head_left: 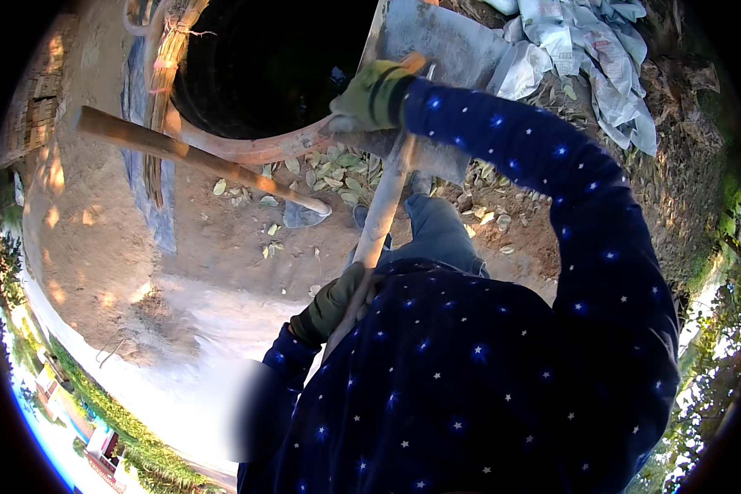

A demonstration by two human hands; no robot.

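A long shovel with a wooden shaft point(383, 218) slants up in front of me, its broad grey metal blade point(457, 37) at the top. My left hand point(337, 305), in an olive glove, is closed around the lower shaft beside my torso. Reaching across from the right, my right hand point(370, 97) wears a matching glove and grips at the blade's left edge; its wrist passes over the upper shaft, and part of its fingers is hidden. Left of the shaft lies a second tool with a thick wooden handle point(198, 160) and a small grey metal head point(305, 216).
A dark round pit point(263, 66) with a reddish rim point(259, 150) lies ahead. Bundled sticks point(166, 74) stand at its left. Crumpled pale sacks point(584, 49) lie far right. Dry leaves point(346, 177) litter the soil near my feet.
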